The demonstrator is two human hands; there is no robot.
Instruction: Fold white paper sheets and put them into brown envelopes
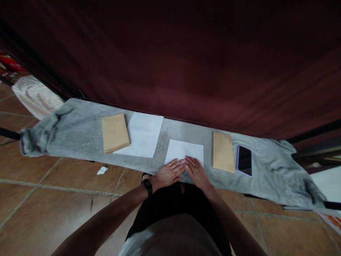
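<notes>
A white sheet of paper (184, 148), which looks folded in half, lies on the grey cloth in front of me. Both hands rest flat on its near edge. My left hand (169, 173), with a dark band on the wrist, has its fingers stretched out over the paper. Beside it, my right hand (196, 172) also lies flat, and the fingertips of the two nearly meet. To the left are a larger stack of white paper (145, 135) and a pile of brown envelopes (115, 133) overlapping it. On the right lies another brown envelope (223, 151).
A phone (244, 160) in a pale purple case lies right of the envelope. The grey cloth (77, 131) covers a long narrow bench against a dark red panel (170, 64). A crumpled white scrap (102, 170) is on the tiled floor (71, 199).
</notes>
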